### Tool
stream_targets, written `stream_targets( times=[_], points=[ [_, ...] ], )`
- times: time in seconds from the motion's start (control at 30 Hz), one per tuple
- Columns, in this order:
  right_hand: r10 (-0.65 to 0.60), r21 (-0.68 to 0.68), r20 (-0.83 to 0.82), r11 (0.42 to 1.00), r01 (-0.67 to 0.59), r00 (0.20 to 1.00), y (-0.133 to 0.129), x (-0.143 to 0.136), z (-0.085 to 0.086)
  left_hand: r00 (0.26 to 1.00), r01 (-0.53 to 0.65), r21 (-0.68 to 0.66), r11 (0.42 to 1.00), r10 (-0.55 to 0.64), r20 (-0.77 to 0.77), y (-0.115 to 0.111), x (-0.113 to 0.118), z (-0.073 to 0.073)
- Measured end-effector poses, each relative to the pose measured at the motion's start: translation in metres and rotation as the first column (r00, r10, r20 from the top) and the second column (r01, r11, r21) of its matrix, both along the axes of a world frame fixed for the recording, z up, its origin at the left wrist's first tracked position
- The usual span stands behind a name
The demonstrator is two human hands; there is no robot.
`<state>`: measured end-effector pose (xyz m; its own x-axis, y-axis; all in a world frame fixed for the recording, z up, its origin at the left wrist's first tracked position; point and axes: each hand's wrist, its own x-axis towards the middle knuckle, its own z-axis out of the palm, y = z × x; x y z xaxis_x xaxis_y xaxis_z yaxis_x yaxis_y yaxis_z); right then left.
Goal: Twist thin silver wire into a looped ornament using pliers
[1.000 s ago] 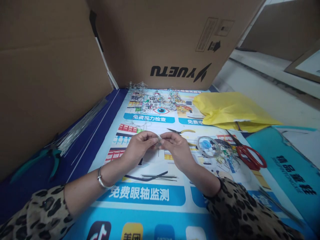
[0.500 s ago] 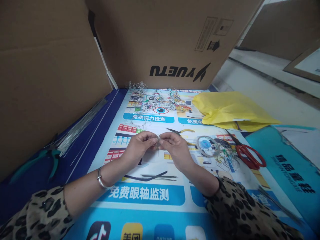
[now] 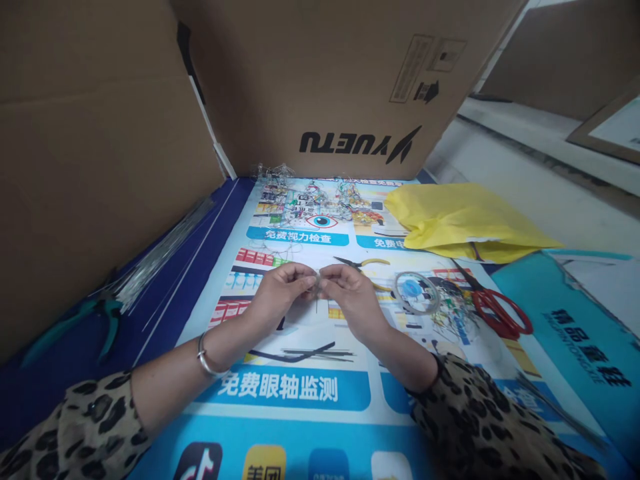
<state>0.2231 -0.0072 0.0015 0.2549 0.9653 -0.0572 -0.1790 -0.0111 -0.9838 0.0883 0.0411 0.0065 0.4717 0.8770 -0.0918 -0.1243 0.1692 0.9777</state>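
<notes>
My left hand (image 3: 280,290) and my right hand (image 3: 353,293) meet over the middle of the printed mat, both closed in a pinch. Between the fingertips is a small piece of thin wire (image 3: 317,303), its dark end hanging straight down; the rest is hidden by my fingers. Just beyond my right hand lie yellow-handled pliers (image 3: 373,262). To their right sits a roll of clear line or wire (image 3: 415,293), beside a tangle of fine wires and small beads (image 3: 453,317). Several cut wire lengths (image 3: 320,355) rest on the mat below my hands.
Teal-handled pliers (image 3: 103,313) and a bundle of straight wires (image 3: 160,257) lie at left. Red-handled scissors (image 3: 500,312), a yellow bag (image 3: 460,217) and a teal box panel (image 3: 575,333) are at right. Wire pieces (image 3: 313,193) lie at the back, before a tall cardboard box (image 3: 325,80).
Almost nothing differs. Both hands stay pinched together in the same place, and my left forearm has shifted very slightly to the right.
</notes>
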Motion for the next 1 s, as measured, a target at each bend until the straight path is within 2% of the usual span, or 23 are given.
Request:
stream_targets(
  times=[0.47, 0.67, 0.83, 0.9, 0.97, 1.0],
  points=[
    [0.035, -0.048, 0.046, 0.998, -0.032, 0.998, 0.002, 0.009, 0.005, 0.999, -0.008, -0.011, 1.0, 0.007, -0.034, 0.002, -0.001, -0.001],
    [-0.002, -0.12, 0.102, 0.993, 0.014, 0.995, 0.012, 0.02, 0.005, 0.995, -0.045, 0.094, 0.995, 0.053, -0.088, 0.008, -0.005, -0.005],
    [-0.007, -0.165, 0.212, 0.985, 0.043, 0.977, 0.025, 0.026, 0.001, 0.974, -0.043, 0.229, 0.972, 0.092, -0.207, 0.007, -0.012, 0.002],
    [-0.015, -0.176, 0.234, 0.983, 0.058, 0.972, 0.028, 0.026, -0.002, 0.938, 0.02, 0.354, 0.935, 0.105, -0.329, 0.004, -0.016, 0.007],
    [-0.018, -0.182, 0.238, 0.981, 0.063, 0.971, 0.03, 0.027, -0.004, 0.877, 0.203, 0.466, 0.861, 0.052, -0.478, -0.001, -0.019, 0.014],
    [-0.018, -0.182, 0.237, 0.981, 0.062, 0.971, 0.03, 0.027, -0.004, 0.835, 0.321, 0.497, 0.806, 0.007, -0.551, -0.004, -0.02, 0.017]
  ],
)
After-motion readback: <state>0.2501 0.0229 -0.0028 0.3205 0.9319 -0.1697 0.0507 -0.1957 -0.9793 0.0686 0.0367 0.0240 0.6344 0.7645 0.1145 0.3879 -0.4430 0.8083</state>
